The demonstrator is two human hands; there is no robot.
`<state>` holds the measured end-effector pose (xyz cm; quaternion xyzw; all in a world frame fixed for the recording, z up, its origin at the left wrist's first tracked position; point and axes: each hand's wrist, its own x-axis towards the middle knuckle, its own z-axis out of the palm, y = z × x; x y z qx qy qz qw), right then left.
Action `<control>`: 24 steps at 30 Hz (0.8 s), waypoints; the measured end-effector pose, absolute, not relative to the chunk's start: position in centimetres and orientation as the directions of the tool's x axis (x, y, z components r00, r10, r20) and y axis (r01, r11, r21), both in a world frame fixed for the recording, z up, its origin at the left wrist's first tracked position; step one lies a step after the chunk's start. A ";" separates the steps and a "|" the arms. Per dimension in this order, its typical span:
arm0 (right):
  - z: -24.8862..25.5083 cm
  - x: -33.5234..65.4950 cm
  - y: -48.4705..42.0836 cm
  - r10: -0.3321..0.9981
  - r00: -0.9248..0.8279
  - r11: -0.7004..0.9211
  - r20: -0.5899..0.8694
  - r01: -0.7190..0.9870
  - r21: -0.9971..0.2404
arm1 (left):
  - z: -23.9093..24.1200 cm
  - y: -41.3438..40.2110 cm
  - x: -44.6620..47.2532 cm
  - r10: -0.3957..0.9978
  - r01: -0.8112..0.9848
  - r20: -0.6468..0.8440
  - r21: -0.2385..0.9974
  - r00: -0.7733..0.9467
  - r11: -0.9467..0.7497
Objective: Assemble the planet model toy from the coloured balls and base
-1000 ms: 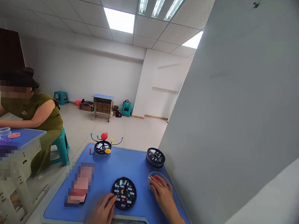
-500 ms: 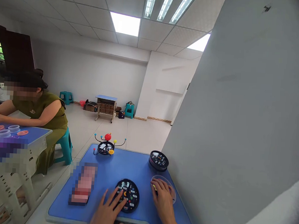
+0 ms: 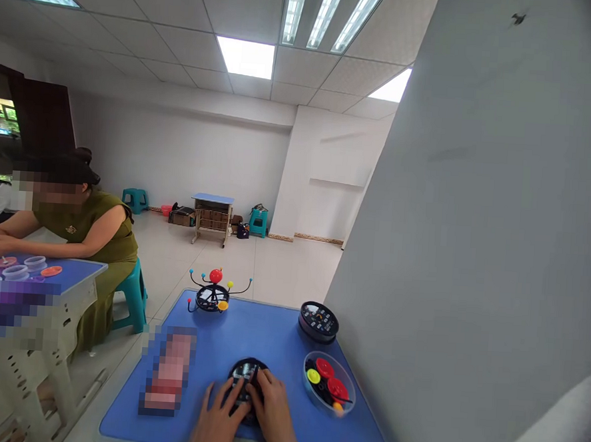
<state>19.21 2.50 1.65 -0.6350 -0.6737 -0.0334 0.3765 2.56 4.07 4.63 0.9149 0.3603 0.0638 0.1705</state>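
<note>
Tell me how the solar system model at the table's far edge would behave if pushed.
The solar system model would probably slide on its flat round base, not roll. Its thin arms carrying small balls look bendable and fragile. It seems light plastic.

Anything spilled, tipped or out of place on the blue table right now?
Nothing stands out. Both hands, left hand and right hand, rest on the black disc; the clear dish holds its coloured parts, and the planet model stands upright at the blue table far edge.

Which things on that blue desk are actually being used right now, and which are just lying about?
In use:
- round black disc with coloured markings, under left hand and right hand

Lying about:
- clear dish of red and yellow gears
- second black disc
- planet model with red ball
</note>
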 end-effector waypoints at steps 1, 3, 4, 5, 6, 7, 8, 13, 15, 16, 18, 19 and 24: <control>1.6 19.2 2.6 0.831 0.092 0.182 0.549 0.887 -0.424 | 3.7 4.1 3.2 0.694 0.655 -0.008 0.336 0.720 -0.676; 1.6 19.2 2.8 0.833 0.090 0.167 0.545 0.899 -0.404 | 1.7 4.3 4.5 0.737 0.720 -0.067 0.288 0.673 -0.631; 1.6 19.3 2.9 0.835 0.087 0.163 0.543 0.904 -0.394 | 0.7 4.3 5.1 0.728 0.719 -0.089 0.276 0.680 -0.638; 1.6 19.3 3.0 0.837 0.082 0.160 0.542 0.909 -0.385 | -0.2 4.3 5.6 0.731 0.722 -0.084 0.267 0.677 -0.638; 1.6 19.4 3.1 0.837 0.079 0.158 0.542 0.913 -0.377 | -0.9 4.4 5.9 0.731 0.722 -0.080 0.261 0.678 -0.641; 1.6 19.4 3.2 0.836 0.079 0.155 0.543 0.916 -0.371 | -1.4 4.4 6.1 0.726 0.713 -0.060 0.259 0.685 -0.652; 1.6 19.4 3.3 0.833 0.082 0.151 0.547 0.918 -0.367 | -1.8 4.4 6.1 0.727 0.709 -0.031 0.253 0.686 -0.658; 0.9 18.8 3.3 0.803 0.130 0.133 0.581 0.912 -0.387 | -1.5 4.4 5.3 0.733 0.702 0.034 0.257 0.680 -0.664; 0.7 18.6 3.2 0.793 0.143 0.139 0.592 0.904 -0.405 | -1.3 4.2 5.3 0.730 0.700 0.031 0.259 0.683 -0.666; 0.6 18.6 3.2 0.790 0.149 0.143 0.595 0.899 -0.414 | -1.1 4.1 5.3 0.735 0.704 0.053 0.245 0.676 -0.666; 0.5 18.6 3.1 0.782 0.165 0.148 0.601 0.888 -0.436 | -0.9 3.6 5.5 0.752 0.726 0.131 0.197 0.646 -0.659; 0.5 18.6 3.1 0.779 0.176 0.149 0.602 0.881 -0.449 | -0.8 3.4 5.6 0.752 0.733 0.160 0.172 0.639 -0.659; 0.7 18.7 2.8 0.765 0.239 0.157 0.598 0.831 -0.533 | -0.2 3.3 5.5 0.744 0.719 0.092 0.203 0.661 -0.664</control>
